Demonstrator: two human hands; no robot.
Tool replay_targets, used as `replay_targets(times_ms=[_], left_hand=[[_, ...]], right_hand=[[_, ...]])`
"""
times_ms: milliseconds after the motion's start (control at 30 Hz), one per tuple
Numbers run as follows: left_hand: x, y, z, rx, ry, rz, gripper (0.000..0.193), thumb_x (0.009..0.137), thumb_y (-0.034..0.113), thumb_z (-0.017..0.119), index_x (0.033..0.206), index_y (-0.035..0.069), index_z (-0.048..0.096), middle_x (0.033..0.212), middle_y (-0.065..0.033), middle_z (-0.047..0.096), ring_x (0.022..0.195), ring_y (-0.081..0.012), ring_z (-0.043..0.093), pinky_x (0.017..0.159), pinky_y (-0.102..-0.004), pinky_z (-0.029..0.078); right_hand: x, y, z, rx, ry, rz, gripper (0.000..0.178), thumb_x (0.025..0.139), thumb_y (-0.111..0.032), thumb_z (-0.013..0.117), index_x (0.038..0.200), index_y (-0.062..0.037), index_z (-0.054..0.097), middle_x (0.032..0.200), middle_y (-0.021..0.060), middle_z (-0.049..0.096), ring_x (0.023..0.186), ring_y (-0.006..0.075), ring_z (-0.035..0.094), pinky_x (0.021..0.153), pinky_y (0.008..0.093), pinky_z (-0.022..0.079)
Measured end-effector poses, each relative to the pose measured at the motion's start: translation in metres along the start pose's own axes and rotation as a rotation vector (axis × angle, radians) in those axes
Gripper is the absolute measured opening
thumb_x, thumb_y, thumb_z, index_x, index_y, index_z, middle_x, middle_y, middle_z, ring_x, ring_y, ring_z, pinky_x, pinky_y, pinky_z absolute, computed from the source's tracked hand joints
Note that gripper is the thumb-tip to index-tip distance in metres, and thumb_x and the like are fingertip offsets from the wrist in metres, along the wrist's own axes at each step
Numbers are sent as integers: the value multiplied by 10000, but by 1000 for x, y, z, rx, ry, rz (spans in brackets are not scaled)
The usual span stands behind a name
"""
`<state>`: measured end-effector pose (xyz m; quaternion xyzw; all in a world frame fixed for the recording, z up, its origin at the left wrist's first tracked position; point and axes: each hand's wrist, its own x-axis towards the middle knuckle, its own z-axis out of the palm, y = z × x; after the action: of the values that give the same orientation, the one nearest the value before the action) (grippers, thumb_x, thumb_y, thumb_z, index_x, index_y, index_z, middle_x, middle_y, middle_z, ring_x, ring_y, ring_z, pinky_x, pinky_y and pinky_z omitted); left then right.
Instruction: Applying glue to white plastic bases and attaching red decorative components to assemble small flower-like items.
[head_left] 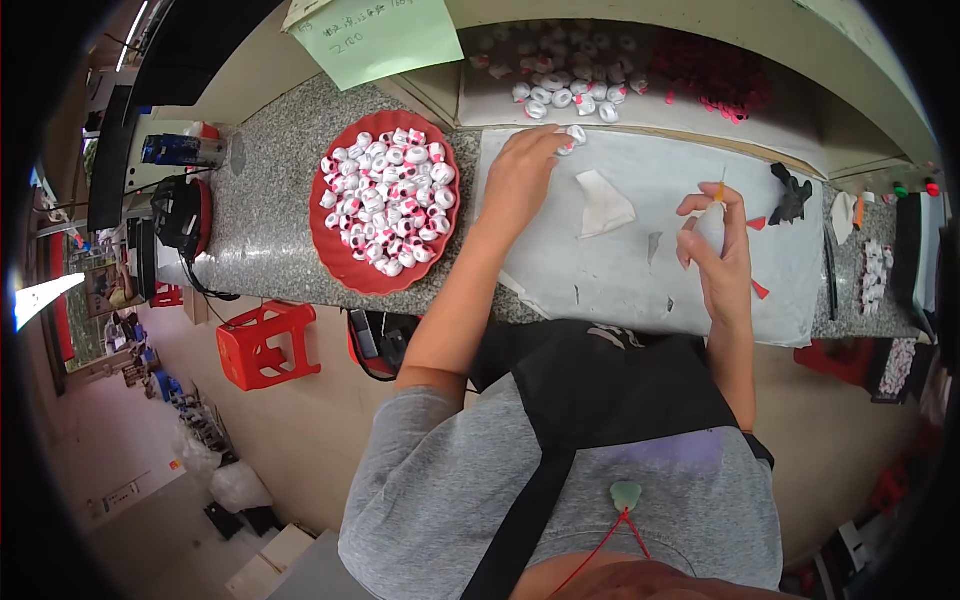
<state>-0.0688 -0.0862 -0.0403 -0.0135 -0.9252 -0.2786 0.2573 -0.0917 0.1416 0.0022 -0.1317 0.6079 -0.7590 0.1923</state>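
Observation:
My left hand [522, 172] reaches to the far left part of the grey work sheet [610, 280]. Its fingers close at the tips on a small round white piece [567, 148], with another white piece [577, 133] right against it. In my right hand [722, 262] is a small white squeeze bottle [711, 226], upright, its thin orange needle tip [721, 188] pointing away from me. To the left, a red scalloped tray [322, 245] is heaped with small white pieces [385, 195] that have pink and black parts.
Behind the sheet, a shelf holds more white pieces [560, 85] and a pile of dark pink parts [710, 75]. A white scrap [604, 204], red slips [760, 290] and a crumpled black cloth [790, 193] lie on the sheet. Left stands a red stool [265, 345].

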Motion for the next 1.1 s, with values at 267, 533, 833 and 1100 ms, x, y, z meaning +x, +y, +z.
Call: replay_targets(times_ms=[267,533,833,1100], left_hand=[[-6,21,13,-665,-101,-303,253,679,-39,552,924,26,549,971,-77,485,814,-143,495,663,-243,427],[-1,90,-2,-1490,-110,-581,225,715,-36,530,940,-34,518,966,-80,485,861,-107,486,741,-216,406],[2,104,5,-1449,-63,-460,323,707,-16,540,1013,-22,438,993,-151,502,873,-180,516,778,-300,423],[0,103,4,-1478,-50,-478,360,704,-22,538,1040,-19,410,998,-153,502,878,-182,517,780,-306,423]], right_hand=[[-17,-16,-20,61,46,27,283,703,-78,465,956,3,366,925,106,381,635,156,464,467,245,405],[-15,-31,-15,314,171,-355,277,620,26,594,854,0,449,885,113,451,693,143,463,532,222,407],[-25,-34,-10,-191,196,-748,369,545,13,693,829,-28,461,820,95,442,656,149,488,581,236,408],[-27,-35,-6,-354,125,-809,424,504,26,722,842,-32,472,795,89,434,627,148,520,531,231,448]])
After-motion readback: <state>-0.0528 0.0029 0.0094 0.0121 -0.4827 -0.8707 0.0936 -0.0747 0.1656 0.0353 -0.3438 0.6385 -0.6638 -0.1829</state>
